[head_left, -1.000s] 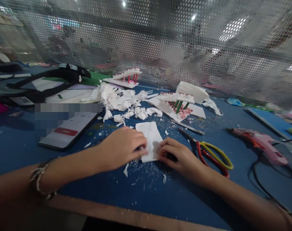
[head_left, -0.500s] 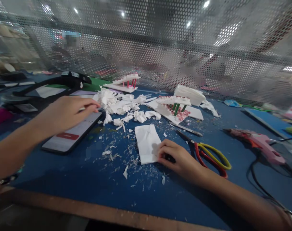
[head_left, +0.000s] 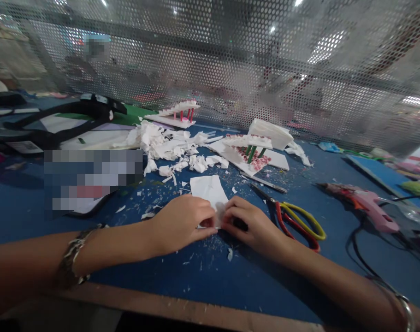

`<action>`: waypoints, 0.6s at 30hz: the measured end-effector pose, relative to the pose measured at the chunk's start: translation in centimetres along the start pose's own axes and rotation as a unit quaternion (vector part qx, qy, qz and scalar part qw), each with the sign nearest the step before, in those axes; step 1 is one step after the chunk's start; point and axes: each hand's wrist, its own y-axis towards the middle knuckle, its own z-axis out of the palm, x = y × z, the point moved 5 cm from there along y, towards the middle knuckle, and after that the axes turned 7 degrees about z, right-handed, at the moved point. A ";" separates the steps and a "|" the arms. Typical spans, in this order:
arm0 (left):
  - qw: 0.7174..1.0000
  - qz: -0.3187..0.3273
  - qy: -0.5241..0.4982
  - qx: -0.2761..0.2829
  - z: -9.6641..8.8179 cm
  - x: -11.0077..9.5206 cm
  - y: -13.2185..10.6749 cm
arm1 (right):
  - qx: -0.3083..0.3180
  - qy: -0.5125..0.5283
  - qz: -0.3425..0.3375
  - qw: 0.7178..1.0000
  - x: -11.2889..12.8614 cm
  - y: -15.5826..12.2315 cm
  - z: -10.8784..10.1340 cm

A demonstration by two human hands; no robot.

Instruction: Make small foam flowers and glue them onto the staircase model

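A creased white sheet of paper (head_left: 210,190) lies on the blue table in front of me. My left hand (head_left: 187,219) rests over its lower left part, fingers curled in to the near edge. At the lower right corner, my right hand (head_left: 246,219) pinches the same sheet, thumb and fingertips together. The two sets of fingertips almost meet, and they cover the near edge. Scissors (head_left: 286,212) with one red and one yellow handle lie right of my right hand. Just behind them are tweezers (head_left: 265,183).
Torn white scraps (head_left: 161,145) are heaped beyond the sheet. Two small white models stand behind, one with green posts (head_left: 251,153), one with red posts (head_left: 186,114). A pink glue gun (head_left: 372,207) and its cord lie right. A phone (head_left: 92,203), partly blurred, and a black band-shaped device (head_left: 57,133) are left.
My left hand has come from above the phone, rightward and nearer, onto the sheet's near edge. My right hand keeps hold of the sheet's corner. The view has shifted slightly.
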 end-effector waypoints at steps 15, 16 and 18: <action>0.999 -0.040 -0.026 0.013 0.3 0.6 -0.2 | 0.010 -0.006 0.041 0.999 -0.1 0.4 -0.2; 0.999 -0.042 -0.029 0.014 0.2 0.6 -0.2 | 0.015 -0.006 0.044 0.999 -0.1 0.4 -0.2; 0.998 -0.042 -0.036 0.013 0.1 0.6 -0.3 | 0.023 -0.003 0.046 0.999 -0.1 0.5 -0.2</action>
